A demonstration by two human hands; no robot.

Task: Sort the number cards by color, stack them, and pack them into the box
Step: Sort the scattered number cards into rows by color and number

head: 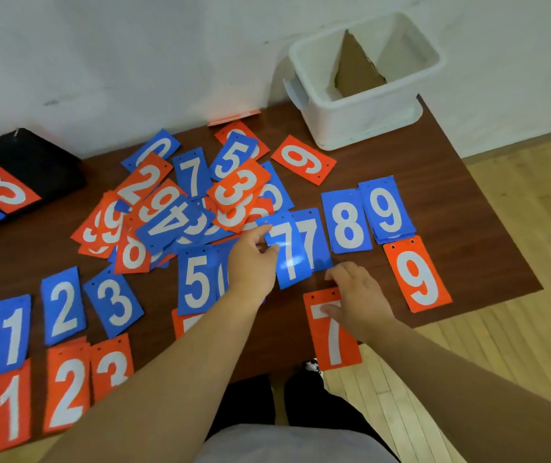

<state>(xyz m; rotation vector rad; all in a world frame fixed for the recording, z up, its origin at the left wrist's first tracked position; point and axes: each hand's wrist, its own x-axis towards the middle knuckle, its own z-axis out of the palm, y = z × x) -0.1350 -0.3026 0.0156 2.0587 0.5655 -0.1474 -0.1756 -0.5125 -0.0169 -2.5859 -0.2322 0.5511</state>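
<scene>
Blue and red number cards cover the brown table. My left hand pinches the left edge of a blue 7 card, which lies tilted over another blue 7. My right hand rests with relaxed fingers on the top of a red 7 card at the table's front edge. Blue 8 and blue 9 piles lie to the right, with a red 9 below them. A mixed heap sits at the centre. The white box stands at the back right.
Sorted blue 1, 2, 3 and 5 cards and red 1, 2, 3 cards line the front left. A black stand with a red 3 is at the far left. A white wall runs behind. Wooden floor lies to the right.
</scene>
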